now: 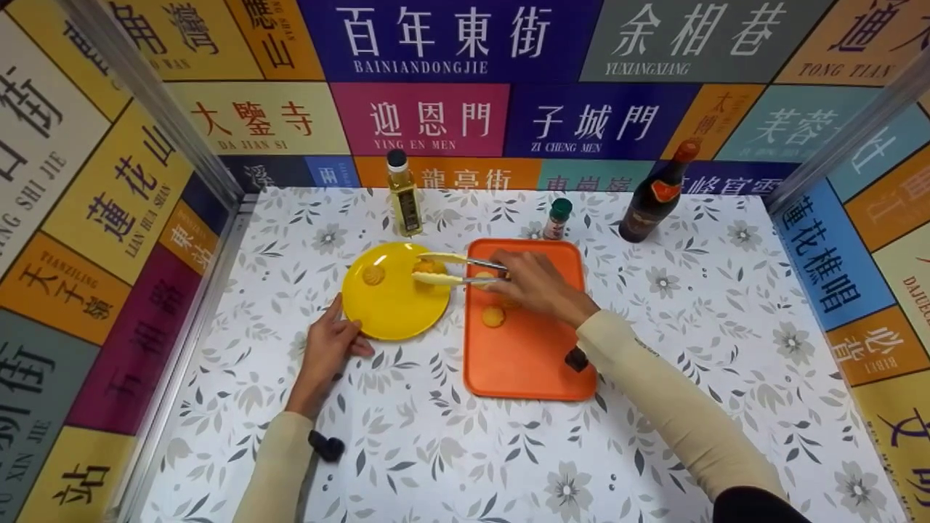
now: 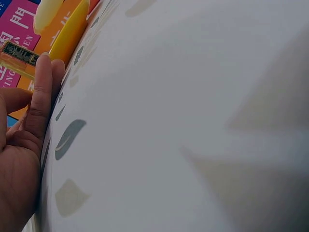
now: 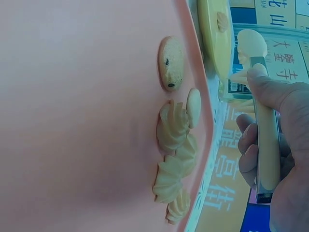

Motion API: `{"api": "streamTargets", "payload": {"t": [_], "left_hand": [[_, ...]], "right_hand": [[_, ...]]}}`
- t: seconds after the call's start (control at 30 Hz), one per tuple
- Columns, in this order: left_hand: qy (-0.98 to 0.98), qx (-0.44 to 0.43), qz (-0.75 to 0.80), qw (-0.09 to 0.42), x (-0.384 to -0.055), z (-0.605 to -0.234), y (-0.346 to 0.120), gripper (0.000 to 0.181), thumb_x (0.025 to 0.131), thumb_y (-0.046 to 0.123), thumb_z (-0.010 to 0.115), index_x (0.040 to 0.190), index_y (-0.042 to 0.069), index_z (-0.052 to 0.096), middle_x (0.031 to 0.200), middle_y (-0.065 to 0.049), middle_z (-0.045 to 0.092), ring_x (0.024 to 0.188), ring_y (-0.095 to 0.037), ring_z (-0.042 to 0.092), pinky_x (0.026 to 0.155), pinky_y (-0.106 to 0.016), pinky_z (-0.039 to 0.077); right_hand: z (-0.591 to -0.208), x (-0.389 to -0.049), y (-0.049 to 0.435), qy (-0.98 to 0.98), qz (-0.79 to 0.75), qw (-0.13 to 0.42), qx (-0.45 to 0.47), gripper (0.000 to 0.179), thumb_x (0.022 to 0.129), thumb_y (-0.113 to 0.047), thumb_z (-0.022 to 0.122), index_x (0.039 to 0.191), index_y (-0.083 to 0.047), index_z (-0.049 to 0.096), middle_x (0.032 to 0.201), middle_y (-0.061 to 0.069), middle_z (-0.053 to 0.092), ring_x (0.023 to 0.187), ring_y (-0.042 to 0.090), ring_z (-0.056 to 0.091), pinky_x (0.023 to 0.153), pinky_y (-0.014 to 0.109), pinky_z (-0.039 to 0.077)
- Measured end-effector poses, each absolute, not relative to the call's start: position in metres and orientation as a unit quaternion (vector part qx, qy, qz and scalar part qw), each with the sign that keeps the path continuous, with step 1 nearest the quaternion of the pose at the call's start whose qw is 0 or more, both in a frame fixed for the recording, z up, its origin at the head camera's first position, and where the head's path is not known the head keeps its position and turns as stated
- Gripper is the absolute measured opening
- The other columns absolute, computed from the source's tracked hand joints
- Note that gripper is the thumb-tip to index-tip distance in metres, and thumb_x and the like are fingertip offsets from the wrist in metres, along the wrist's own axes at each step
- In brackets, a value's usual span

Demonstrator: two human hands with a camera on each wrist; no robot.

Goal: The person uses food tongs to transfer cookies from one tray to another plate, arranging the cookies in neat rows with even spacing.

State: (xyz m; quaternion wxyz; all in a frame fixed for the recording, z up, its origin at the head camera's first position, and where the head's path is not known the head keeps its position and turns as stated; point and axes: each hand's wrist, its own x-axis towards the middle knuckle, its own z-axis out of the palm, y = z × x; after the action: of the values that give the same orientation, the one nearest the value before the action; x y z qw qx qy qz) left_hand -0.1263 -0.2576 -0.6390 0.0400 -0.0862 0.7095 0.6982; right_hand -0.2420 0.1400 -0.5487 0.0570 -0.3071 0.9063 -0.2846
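My right hand (image 1: 529, 280) grips metal tongs (image 1: 488, 263) with pale yellow tips. Between those tips, over the right side of the yellow plate (image 1: 396, 319), is a golden cookie (image 1: 429, 268). Another swirled cookie (image 1: 373, 274) lies on the plate's left part. My left hand (image 1: 333, 341) is low at the plate's lower-left edge, fingertips right at the rim; in the left wrist view its fingers (image 2: 42, 89) extend along the table toward the plate. Under my right hand, the orange tray (image 1: 530, 363) bears several cookies, among them a swirled one (image 3: 173, 126) and an oval one (image 3: 171, 63).
Behind the plate stands an oil bottle (image 1: 405, 196) with a black cap. A small green-capped jar (image 1: 557, 219) is just beyond the tray, and a dark bottle (image 1: 654, 196) stands at the back right. Sign-covered panels (image 1: 436, 116) enclose the floral tabletop (image 1: 436, 450).
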Motion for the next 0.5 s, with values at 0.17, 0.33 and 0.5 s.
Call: {"api": "streamTargets", "payload": {"t": [0.17, 0.33, 0.5], "left_hand": [[0.710, -0.092, 0.697, 0.043, -0.127, -0.639, -0.258, 0.073, 0.114, 0.010, 0.060, 0.177, 0.012, 0.022, 0.090, -0.028, 0.076, 0.068, -0.029, 0.078, 0.071, -0.040, 0.070], [0.704, -0.089, 0.703, 0.046, -0.127, -0.638, -0.258, 0.073, 0.114, 0.010, 0.060, 0.177, 0.012, 0.022, 0.090, -0.029, 0.075, 0.067, -0.028, 0.077, 0.070, -0.040, 0.070], [0.704, -0.092, 0.703, 0.045, -0.127, -0.639, -0.258, 0.073, 0.114, 0.010, 0.059, 0.176, 0.010, 0.022, 0.089, -0.028, 0.076, 0.066, -0.026, 0.077, 0.069, -0.039, 0.070]], "right_hand": [[-0.550, -0.244, 0.136, 0.906, -0.289, 0.068, -0.301, 0.036, 0.104, -0.031, 0.079, 0.130, -0.007, 0.071, 0.101, 0.004, 0.074, 0.080, 0.019, 0.068, 0.071, 0.036, 0.063], [-0.550, -0.245, 0.133, 0.905, -0.287, 0.074, -0.304, 0.040, 0.105, -0.035, 0.078, 0.132, -0.008, 0.070, 0.095, 0.002, 0.070, 0.070, 0.020, 0.060, 0.062, 0.033, 0.054], [-0.551, -0.247, 0.127, 0.903, -0.289, 0.085, -0.304, 0.041, 0.108, -0.038, 0.074, 0.136, -0.010, 0.068, 0.106, 0.005, 0.074, 0.074, 0.019, 0.063, 0.067, 0.034, 0.059]]}}
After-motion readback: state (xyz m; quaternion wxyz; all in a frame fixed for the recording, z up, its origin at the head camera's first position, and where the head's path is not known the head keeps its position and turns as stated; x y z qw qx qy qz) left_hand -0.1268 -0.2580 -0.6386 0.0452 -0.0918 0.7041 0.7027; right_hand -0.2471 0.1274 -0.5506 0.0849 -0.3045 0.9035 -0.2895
